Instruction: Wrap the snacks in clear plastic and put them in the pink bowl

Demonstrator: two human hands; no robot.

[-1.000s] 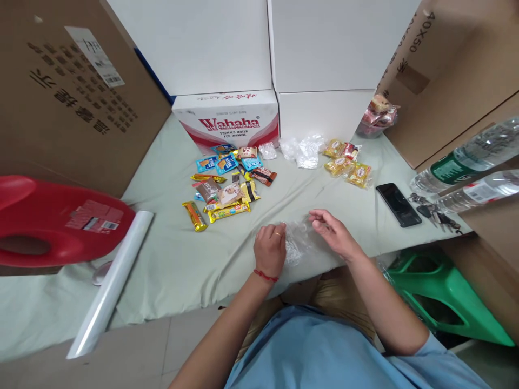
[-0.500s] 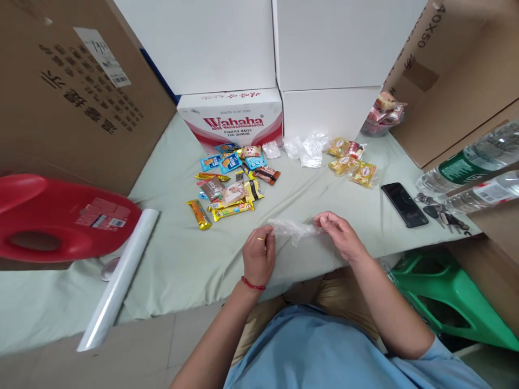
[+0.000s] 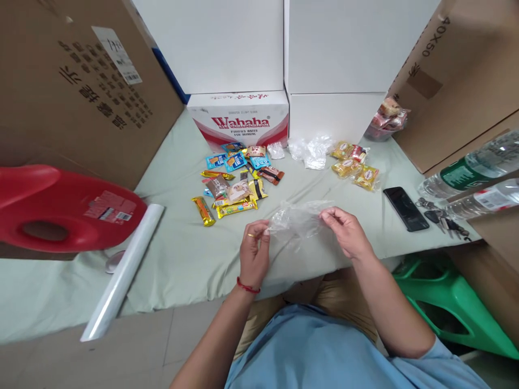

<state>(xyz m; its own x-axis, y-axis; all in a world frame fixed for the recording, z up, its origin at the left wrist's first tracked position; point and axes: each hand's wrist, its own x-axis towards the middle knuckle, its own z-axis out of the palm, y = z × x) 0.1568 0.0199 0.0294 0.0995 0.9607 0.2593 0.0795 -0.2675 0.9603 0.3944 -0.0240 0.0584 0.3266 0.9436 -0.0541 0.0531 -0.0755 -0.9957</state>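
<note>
A crumpled clear plastic bag (image 3: 298,219) is stretched between my two hands, just above the table's near edge. My left hand (image 3: 254,249) pinches its left side, with a ring on one finger and a red cord at the wrist. At the other side, my right hand (image 3: 344,229) grips the bag between thumb and fingers. Beyond the bag lies a pile of wrapped snacks (image 3: 239,190) in yellow, brown and blue packets. Several yellow-wrapped snacks (image 3: 352,165) form a separate group to the right. Between these groups sits a heap of clear plastic bags (image 3: 312,152).
A Wahaba-type water carton (image 3: 243,123) and white boxes (image 3: 336,48) stand at the back. On the left are a red jug (image 3: 73,208) and a white roll (image 3: 125,270). A phone (image 3: 405,208), keys (image 3: 446,220) and bottles (image 3: 470,170) lie right, above a green stool (image 3: 458,308).
The plastic bag is spread wider and stands higher between my hands. My right hand has moved slightly right and my left hand slightly left. The view has shifted a little.
</note>
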